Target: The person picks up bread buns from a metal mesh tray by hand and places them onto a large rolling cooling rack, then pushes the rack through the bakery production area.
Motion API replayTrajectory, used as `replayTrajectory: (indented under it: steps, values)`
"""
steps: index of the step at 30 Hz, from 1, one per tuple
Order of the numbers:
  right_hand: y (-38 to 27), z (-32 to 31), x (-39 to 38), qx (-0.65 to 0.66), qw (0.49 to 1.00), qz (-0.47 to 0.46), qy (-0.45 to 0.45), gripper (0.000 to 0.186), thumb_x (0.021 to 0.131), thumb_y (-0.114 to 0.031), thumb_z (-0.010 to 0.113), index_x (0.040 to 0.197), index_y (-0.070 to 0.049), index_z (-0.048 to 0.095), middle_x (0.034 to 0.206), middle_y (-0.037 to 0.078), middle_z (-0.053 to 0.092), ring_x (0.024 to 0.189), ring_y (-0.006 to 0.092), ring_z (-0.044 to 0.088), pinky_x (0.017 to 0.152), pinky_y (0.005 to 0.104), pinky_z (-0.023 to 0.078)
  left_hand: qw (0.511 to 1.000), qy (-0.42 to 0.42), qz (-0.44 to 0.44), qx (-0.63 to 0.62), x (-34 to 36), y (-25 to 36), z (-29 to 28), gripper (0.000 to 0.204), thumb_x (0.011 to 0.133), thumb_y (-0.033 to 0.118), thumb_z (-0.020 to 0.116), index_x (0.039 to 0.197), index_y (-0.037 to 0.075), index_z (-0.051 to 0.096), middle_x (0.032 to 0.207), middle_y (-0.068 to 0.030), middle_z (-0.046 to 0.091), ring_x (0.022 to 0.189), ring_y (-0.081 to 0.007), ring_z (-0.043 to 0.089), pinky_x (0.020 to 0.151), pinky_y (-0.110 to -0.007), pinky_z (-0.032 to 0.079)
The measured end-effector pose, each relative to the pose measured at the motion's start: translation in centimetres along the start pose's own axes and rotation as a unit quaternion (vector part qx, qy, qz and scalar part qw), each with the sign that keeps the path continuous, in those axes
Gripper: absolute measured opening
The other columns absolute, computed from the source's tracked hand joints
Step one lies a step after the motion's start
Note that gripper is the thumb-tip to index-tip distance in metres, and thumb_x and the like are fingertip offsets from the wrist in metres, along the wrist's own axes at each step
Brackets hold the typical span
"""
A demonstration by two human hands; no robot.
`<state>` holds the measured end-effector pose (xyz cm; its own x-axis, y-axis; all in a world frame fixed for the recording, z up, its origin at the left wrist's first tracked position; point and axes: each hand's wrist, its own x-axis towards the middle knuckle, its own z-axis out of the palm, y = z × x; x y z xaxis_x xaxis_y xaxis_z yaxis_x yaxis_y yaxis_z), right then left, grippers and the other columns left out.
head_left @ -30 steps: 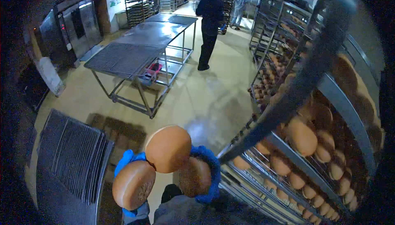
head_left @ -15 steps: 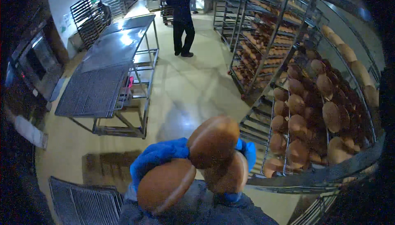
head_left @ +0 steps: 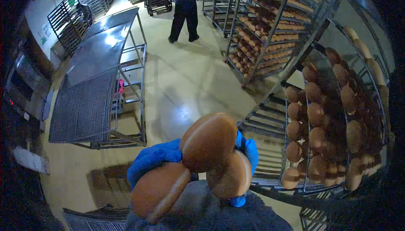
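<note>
Three round brown buns with pale seams are held close together in front of my body. My left hand (head_left: 154, 158), in a blue glove, is closed around the lower left bun (head_left: 158, 191); its fingers also reach the upper bun (head_left: 209, 142). The lower right bun (head_left: 231, 176) is in my blue-gloved right hand (head_left: 249, 150), whose fingers show at its outer side and below. The upper bun rests between the hands, against the other two. Most of the right hand is hidden behind the buns.
At right, a metal rack (head_left: 270, 108) carries many buns (head_left: 316, 115); another loaded rack (head_left: 274, 32) stands beyond it. A metal table (head_left: 95, 58) with a wire grid runs along the left. A person in dark clothes (head_left: 184, 7) stands ahead. Wire trays (head_left: 97, 219) lie at lower left.
My view has shifted, with the table farther left and the person cut off by the upper edge. The person's feet are now apart. Both hands still hold the same three buns.
</note>
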<state>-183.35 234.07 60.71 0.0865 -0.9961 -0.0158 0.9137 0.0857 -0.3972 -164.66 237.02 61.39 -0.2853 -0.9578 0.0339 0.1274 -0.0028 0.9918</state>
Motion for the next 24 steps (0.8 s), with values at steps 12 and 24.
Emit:
replayTrajectory:
  steps: [12,24]
  values:
    - [-3.9,-6.6,15.7,0.05,0.998,0.034,-0.013,0.041,0.099,-0.034,0.048,0.12,-0.002,0.062,0.12,0.015,0.066,0.111,0.0266,0.062,0.105,0.0432,0.045,0.991,0.08,0.011,-0.105,15.8,-3.2,-1.3,0.033,0.094,0.018,0.063,0.121,0.0,0.061,0.11,-0.0171,0.067,0.104,-0.028,0.065,0.095,-0.043,0.051]
    - [-7.1,-8.3,25.6,-0.017,0.999,0.006,0.027,0.044,0.101,-0.034,0.049,0.126,0.0,0.059,0.125,0.015,0.064,0.116,0.0265,0.06,0.106,0.0435,0.044,0.987,0.084,0.002,-0.138,26.9,-3.5,-1.8,0.038,0.092,0.016,0.066,0.125,-0.001,0.06,0.117,-0.0179,0.065,0.11,-0.0287,0.064,0.1,-0.043,0.049]
